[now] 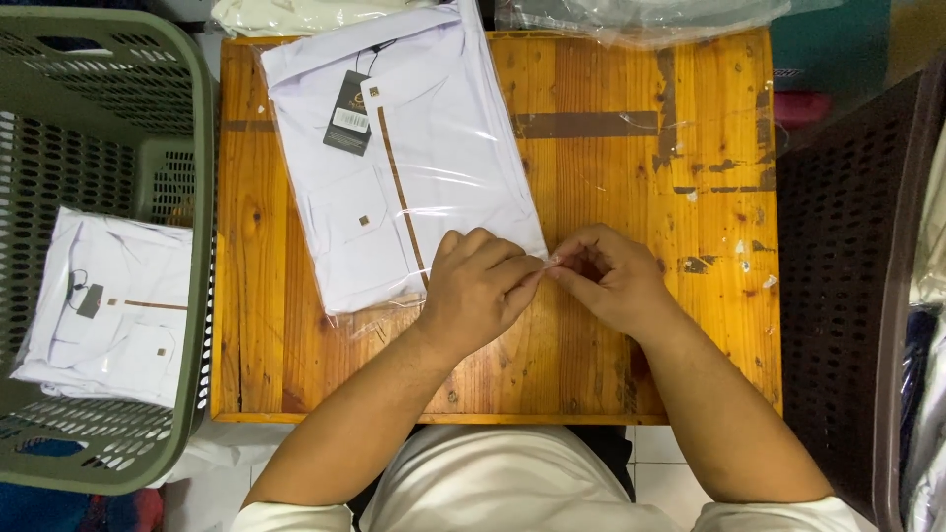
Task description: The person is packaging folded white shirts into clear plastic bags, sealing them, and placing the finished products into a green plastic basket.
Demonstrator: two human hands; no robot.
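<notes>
- Folded white shirt in clear plastic bag (399,158) is laid flat on orange wooden table (631,197), giving support
- Bag's lower corner is pinched by left hand (478,291) and right hand (611,281), fingers narrowed, apparently on an adhesive strip

A folded white cloth shirt (414,148) lies sealed in clear, glossy plastic film (631,158) that throws back bright streaks of light, a dark matt paper tag (348,113) at its collar. Beneath it, the wooden table (690,325) is orange-varnished, knotted and worn in dark patches. The perforated basket (187,118) alongside is matt olive-green plastic.
</notes>
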